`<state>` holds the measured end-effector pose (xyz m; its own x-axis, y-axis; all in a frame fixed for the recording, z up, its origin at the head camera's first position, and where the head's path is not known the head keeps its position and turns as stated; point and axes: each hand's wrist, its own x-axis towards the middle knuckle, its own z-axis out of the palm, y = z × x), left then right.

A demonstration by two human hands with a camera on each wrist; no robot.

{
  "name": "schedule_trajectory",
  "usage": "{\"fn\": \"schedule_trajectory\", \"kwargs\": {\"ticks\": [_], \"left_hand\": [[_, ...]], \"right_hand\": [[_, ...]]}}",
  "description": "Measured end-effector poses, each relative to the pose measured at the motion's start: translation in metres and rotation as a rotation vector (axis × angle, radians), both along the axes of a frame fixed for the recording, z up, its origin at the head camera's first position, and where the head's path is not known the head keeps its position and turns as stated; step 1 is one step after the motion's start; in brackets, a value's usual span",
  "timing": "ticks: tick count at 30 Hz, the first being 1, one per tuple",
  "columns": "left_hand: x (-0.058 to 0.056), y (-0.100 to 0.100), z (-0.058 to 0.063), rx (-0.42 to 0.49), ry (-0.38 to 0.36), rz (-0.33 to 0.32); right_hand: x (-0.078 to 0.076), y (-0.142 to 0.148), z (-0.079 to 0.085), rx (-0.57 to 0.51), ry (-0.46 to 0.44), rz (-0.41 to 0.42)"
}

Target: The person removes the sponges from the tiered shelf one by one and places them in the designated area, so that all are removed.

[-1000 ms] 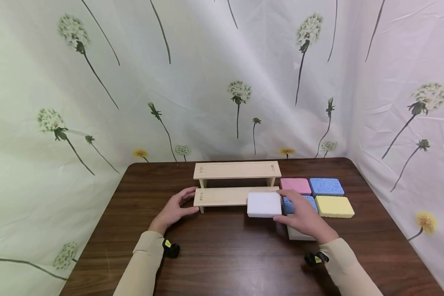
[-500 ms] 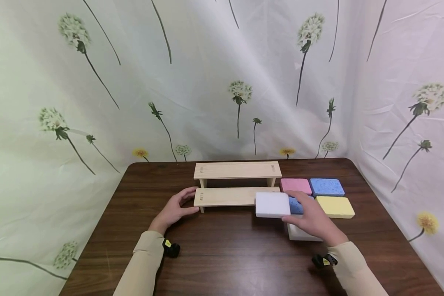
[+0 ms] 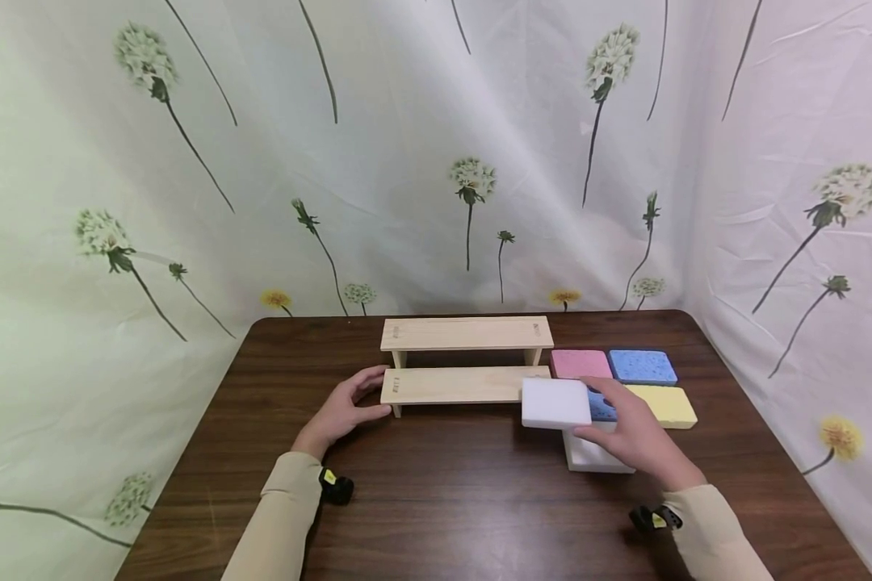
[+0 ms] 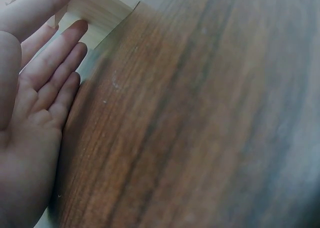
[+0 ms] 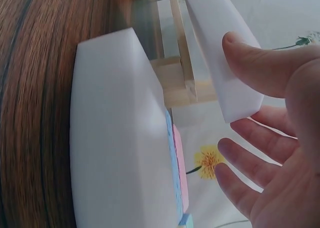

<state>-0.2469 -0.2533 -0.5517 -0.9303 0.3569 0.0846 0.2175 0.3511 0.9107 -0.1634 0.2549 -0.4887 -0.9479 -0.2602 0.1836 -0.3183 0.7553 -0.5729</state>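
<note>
My right hand (image 3: 635, 432) pinches a white sponge block (image 3: 555, 402) between thumb and fingers, raised over the right end of the front wooden riser (image 3: 461, 386). In the right wrist view the thumb presses the side of that white block (image 5: 212, 45), with the other fingers spread below. A second white block (image 3: 596, 454) lies on the table under the hand. My left hand (image 3: 340, 415) rests on the table at the riser's left end, thumb at the front corner and index finger at the back. The left wrist view shows its fingers (image 4: 55, 70) nearly straight beside the wood.
Behind the front riser stands a taller wooden riser (image 3: 465, 333). To the right lie pink (image 3: 580, 364), blue (image 3: 642, 366) and yellow (image 3: 668, 406) sponges, and another blue sponge (image 3: 601, 407) partly hidden by the white block. A flowered curtain (image 3: 407, 161) hangs behind the dark table (image 3: 436, 516).
My right hand has carried the white block to the right, from over the front riser to its right end, now overlapping the near blue sponge. The left hand has stayed in place.
</note>
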Motion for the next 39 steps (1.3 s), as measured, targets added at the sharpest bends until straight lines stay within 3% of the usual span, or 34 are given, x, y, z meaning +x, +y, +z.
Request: {"fn": "schedule_trajectory", "kwargs": {"ticks": [8,16,29,39], "left_hand": [[0.000,0.001,0.001,0.007,0.001,-0.005],[-0.001,0.000,-0.002,0.002,0.008,-0.004],[-0.002,-0.001,-0.004,-0.014,0.012,-0.006],[-0.001,-0.002,-0.005,-0.016,0.010,-0.002]], "right_hand": [[0.003,0.014,0.002,0.017,-0.031,-0.043],[0.006,0.029,0.001,0.018,-0.016,-0.033],[0.017,0.052,0.001,0.018,0.115,-0.022],[0.026,0.069,-0.002,0.022,0.072,-0.092]]}}
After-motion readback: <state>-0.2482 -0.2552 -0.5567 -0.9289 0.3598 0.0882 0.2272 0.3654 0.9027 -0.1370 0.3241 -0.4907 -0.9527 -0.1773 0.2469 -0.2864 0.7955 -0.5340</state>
